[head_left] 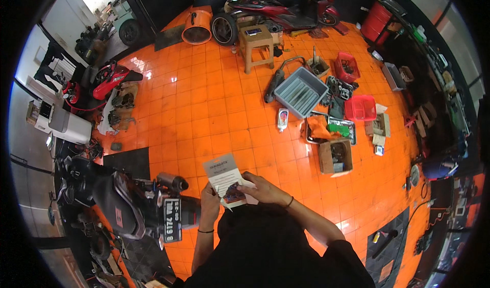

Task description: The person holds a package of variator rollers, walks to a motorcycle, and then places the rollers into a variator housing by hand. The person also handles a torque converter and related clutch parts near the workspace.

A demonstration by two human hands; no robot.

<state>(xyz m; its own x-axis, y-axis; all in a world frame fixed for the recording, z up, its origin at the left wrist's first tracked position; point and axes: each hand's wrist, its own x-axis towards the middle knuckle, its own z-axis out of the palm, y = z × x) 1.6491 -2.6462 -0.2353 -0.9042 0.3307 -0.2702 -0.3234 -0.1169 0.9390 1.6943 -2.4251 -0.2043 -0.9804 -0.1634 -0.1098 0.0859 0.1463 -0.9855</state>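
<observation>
Held in front of my body is a pale printed carton point(227, 182) with a grey flap folded up at its far end. Its near part carries a dark, coloured patch; whether this is a printed picture or something lying in it, I cannot tell. My left hand point(209, 202) is closed on the carton's left edge, fingers mostly hidden. From the right, my right hand point(263, 190) grips the other side, its thumb and fingers over the near part. A dark band circles each wrist.
A dark motorcycle point(120, 204) stands close on my left. Ahead right on the orange tiled floor point(204, 109) are a grey crate point(301, 91), red baskets point(360, 108), a cardboard box point(326, 158) and a white bottle point(283, 119). Farther off are a stool point(256, 42) and a red scooter point(275, 9).
</observation>
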